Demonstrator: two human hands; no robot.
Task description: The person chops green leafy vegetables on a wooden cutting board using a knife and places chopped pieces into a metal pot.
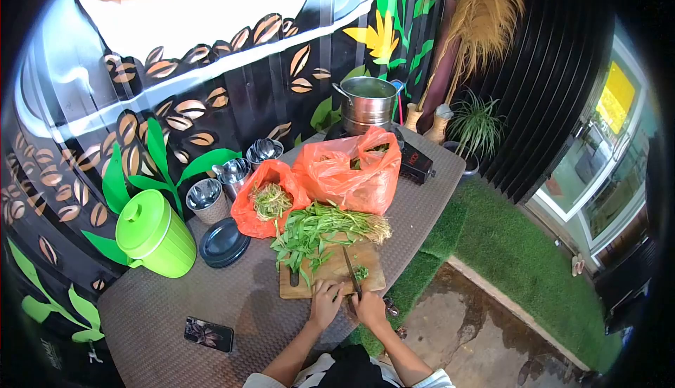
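Observation:
My right hand (370, 308) is closed round the handle of a kitchen knife (351, 267), its blade pointing away from me over the wooden cutting board (330, 289). My left hand (327, 302) rests on the board's near edge, fingers lying on the wood beside the knife. Chopped greens (361, 273) form a small heap right of the blade. Across the far part of the board lies a big bunch of leafy greens (316, 228), leaves to the left and stems to the right.
Behind the greens stand an orange bag of trimmings (271, 202) and a larger orange bag (351, 177). A steel pot (369, 107) sits on a stove (417, 166). To the left are cutlery cups (209, 202), black plates (224, 242), a green lidded bucket (156, 233) and a phone (209, 334).

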